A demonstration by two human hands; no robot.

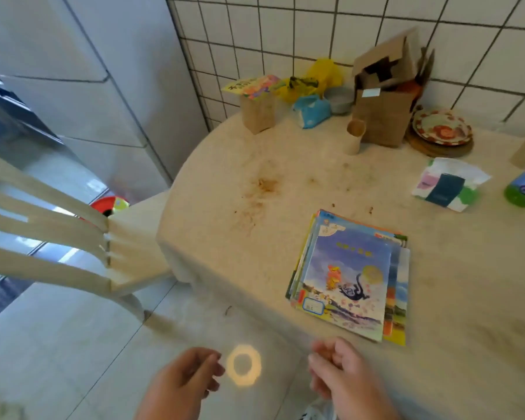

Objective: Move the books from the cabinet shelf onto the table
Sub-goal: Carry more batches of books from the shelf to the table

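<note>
A: Books (349, 275) lie in a loose stack right of centre, flat on the table (225, 207) near its lower edge. Going left to right along the bottom: the left hand (182, 383) is low and loosely curled, holding nothing; the right hand (343, 374) is half-closed, also empty, just below the stack.

B: So this load looks delivered?

A: I'd say so. No shelf shows here. For the next load, grip spines together and lay them squarely on top, well back from the edge.
</note>
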